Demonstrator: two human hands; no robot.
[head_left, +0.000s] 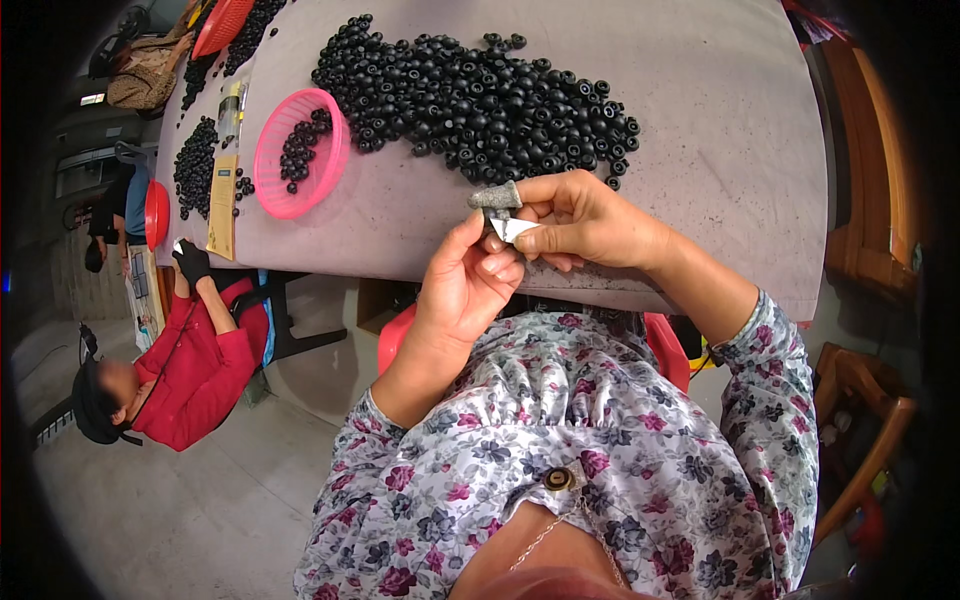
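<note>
In front of my chest, at the table's near edge, my two hands meet. My left hand [468, 288] is closed, thumb and fingers pinching a small dark part [490, 217] that is mostly hidden. My right hand [590, 222] is closed too, its thumb pressing a white, pointed, flat piece [513, 230] against that part. A grey fabric finger cover [495, 196] sits on the right index fingertip. Just beyond the hands lies a wide heap of black, round, hollow-centred parts [480, 100].
A pink plastic basket [268, 150] with some black parts stands left of the heap. Farther left are a smaller pile [195, 165], a tan card strip [223, 205] and a red basket [220, 25]. A co-worker in red [205, 350] sits at left; a wooden chair [860, 440] is at right.
</note>
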